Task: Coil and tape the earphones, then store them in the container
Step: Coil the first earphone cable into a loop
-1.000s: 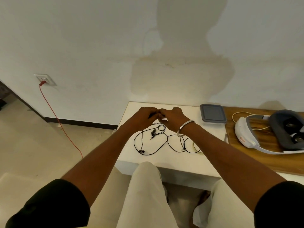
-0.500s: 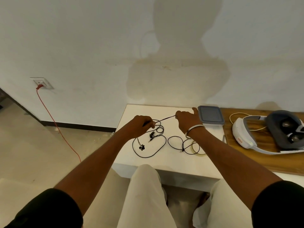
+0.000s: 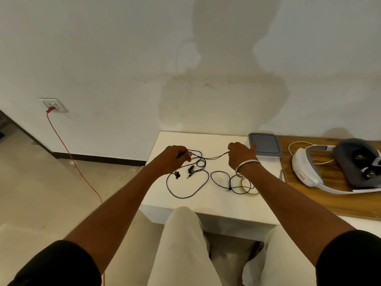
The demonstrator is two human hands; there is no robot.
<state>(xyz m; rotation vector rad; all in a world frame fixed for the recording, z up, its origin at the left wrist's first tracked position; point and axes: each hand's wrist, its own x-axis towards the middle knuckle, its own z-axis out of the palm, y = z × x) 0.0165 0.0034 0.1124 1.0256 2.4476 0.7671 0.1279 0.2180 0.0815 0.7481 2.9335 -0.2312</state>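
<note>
Both of your hands pinch the earphones' [image 3: 186,183] black cable: your left hand [image 3: 172,159] grips one end, your right hand [image 3: 241,154] holds a stretch drawn taut between them. Loose loops and earbuds lie on the white tabletop [image 3: 206,205]. Just beside your right hand sits the lidded grey container [image 3: 265,144].

earphones [image 3: 186,188] cable taut — both hands pinching

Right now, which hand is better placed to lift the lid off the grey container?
Right. The right hand is right beside the grey lidded plastic container, though it pinches the thin black earphone cable. The left hand grips the cable's other end, farther from the container across the white table.
</note>
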